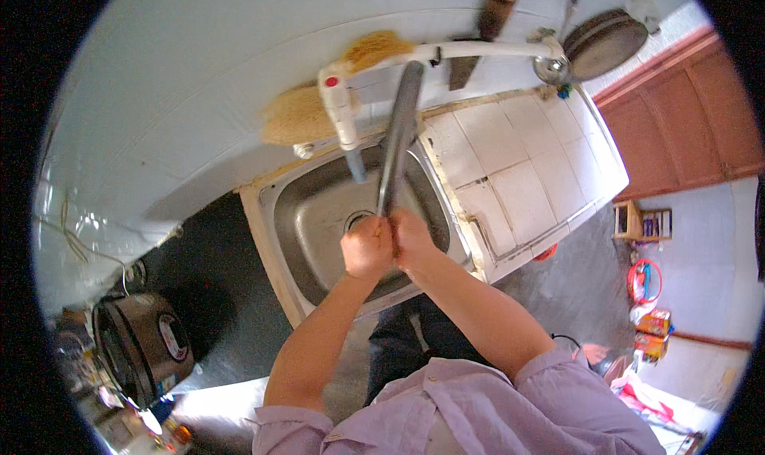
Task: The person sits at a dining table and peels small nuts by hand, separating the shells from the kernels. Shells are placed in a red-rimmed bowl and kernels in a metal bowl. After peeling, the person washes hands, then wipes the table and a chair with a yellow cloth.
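Note:
Both my hands meet over the stainless steel sink [311, 228]. My left hand [367, 249] and my right hand [412, 237] are closed together around the near end of a long dark metal utensil [399, 132], possibly a pan seen edge-on. It is blurred, so its exact kind is unclear. Its far end points up toward the wall pipe. Just left of it, a white plastic tap [339, 111] with a red dot hangs over the basin, with a bluish spout or water under it. Part of the drain [357, 217] shows behind my hands.
Right of the sink lies a white tiled counter [514, 162]. On the wall hang loofahs [302, 117], a cleaver [463, 72], a ladle [551, 69] and a pan [606, 44]. A dark countertop [221, 287] and a rice cooker [143, 341] stand at left; a reddish-brown door [675, 114] is at right.

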Tool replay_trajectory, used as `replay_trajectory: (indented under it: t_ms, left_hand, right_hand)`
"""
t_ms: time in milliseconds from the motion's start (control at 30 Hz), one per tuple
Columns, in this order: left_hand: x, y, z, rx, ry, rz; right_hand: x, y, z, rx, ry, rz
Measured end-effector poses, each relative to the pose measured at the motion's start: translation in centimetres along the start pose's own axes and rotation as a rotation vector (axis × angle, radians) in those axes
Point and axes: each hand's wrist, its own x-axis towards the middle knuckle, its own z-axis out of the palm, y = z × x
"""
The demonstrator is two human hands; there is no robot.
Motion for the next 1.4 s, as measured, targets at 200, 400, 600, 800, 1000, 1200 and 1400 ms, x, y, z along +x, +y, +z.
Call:
replay_trajectory:
  t_ms: [200,400,600,800,1000,1200,1400]
  left_hand:
    - [-4.4,-2.9,1.3,0.163,-0.099,0.050]
    - [-7.7,3.3,9.0,-0.899,-0.071,-0.581]
    - [-15.8,23.2,26.3,-0.477,-0.487,0.067]
    - [-24.8,43.3,42.0,-0.660,-0.814,-0.093]
    - [-31.4,58.4,54.6,-0.282,-1.496,0.074]
    - [-40.1,72.5,69.7,-0.015,-1.723,0.649]
    - [-54.8,91.5,85.2,-0.568,-2.014,1.393]
  right_hand:
    - [0.9,3.5,-2.5,-0.987,-0.042,-0.211]
    - [-7.7,-6.2,-13.3,-1.105,-0.212,-0.666]
    - [-21.2,-18.2,-39.1,-1.178,-0.008,-0.649]
    - [-35.8,-22.5,-62.5,-1.190,0.603,-0.603]
    - [-44.8,-28.4,-80.0,0.170,0.331,-1.112]
    - [-53.0,-36.4,-96.8,0.095,0.544,-0.880]
    - [-61.7,-44.0,-110.4,-0.465,1.096,-0.854]
